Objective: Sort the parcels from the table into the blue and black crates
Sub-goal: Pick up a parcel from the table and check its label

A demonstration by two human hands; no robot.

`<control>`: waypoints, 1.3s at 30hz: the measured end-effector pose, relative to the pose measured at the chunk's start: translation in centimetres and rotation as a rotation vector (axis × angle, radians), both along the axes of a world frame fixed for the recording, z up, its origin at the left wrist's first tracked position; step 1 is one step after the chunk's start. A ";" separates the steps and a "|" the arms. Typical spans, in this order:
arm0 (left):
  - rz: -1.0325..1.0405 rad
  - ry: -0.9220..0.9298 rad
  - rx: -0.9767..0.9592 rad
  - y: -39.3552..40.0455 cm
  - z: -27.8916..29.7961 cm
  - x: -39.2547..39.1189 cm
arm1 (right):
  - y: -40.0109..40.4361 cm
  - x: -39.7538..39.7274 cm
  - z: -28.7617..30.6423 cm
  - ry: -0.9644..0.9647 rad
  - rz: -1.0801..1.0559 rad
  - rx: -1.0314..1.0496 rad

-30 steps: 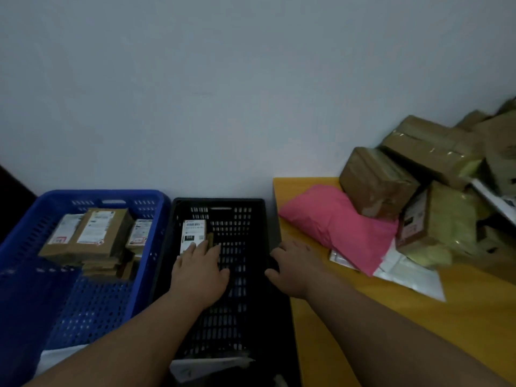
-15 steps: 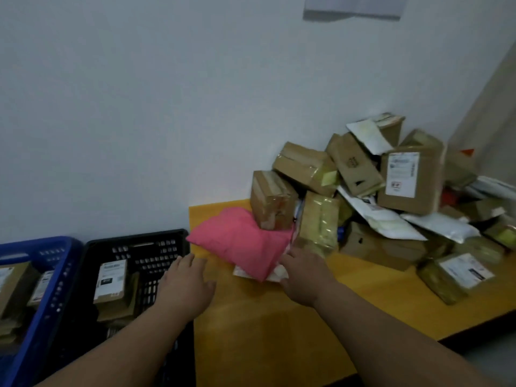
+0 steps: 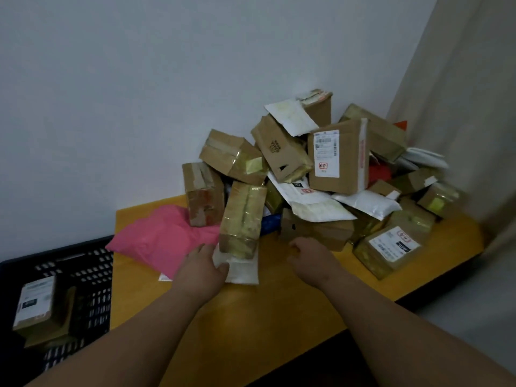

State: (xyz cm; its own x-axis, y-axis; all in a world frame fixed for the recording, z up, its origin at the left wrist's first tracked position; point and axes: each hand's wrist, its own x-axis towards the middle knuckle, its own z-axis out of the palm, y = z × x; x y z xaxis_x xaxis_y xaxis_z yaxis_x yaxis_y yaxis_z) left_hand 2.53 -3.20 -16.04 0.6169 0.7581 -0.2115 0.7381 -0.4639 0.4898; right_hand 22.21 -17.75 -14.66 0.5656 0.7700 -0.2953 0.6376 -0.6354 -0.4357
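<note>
Both hands have come forward from the black crate to the parcel heap since a second ago, and the blue crate has dropped out of view. Nearest, two bare forearms reach over the yellow table [image 3: 251, 325]. Left hand [image 3: 199, 270] lies on a white bag [image 3: 243, 270], thumb over the bag's near edge and fingers curled onto it, so it seems to be gripping it. Right hand [image 3: 310, 254] hovers just in front of a brown box [image 3: 315, 230]; its fingers are loosely curled and hold nothing.

At the left edge, below table level, the black crate [image 3: 83, 263] holds one labelled box [image 3: 35, 303] standing on another flat parcel.

Standing on the white bag is a taped box [image 3: 241, 219], tilted back against the heap. Beside it to the left a pink bag [image 3: 162, 238] lies flat on the table. To the right a box with a white label [image 3: 391, 250] sits near the table's front edge.

Behind these, more brown boxes and white mailers pile up against the white wall [image 3: 139, 93], a tall labelled carton [image 3: 337, 157] near the top.
</note>
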 end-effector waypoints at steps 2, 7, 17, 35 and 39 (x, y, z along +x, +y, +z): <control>0.006 -0.067 -0.044 0.3 0.1 1.6 | 0.4 0.3 -0.1 0.105 -0.059 0.012; 0.031 -0.135 -0.132 2.5 -0.7 3.8 | 3.7 0.6 -0.2 0.287 -0.129 -0.021; 0.068 -0.290 -0.431 6.0 -2.7 6.2 | 10.7 -1.0 -1.9 0.672 -0.377 0.108; 0.459 -0.516 -0.556 -4.8 -0.6 2.4 | 0.8 -2.3 -1.3 0.866 -0.395 0.132; 0.510 -0.594 -0.693 -8.1 -0.3 0.3 | -2.6 -3.1 -0.5 0.922 -0.395 0.192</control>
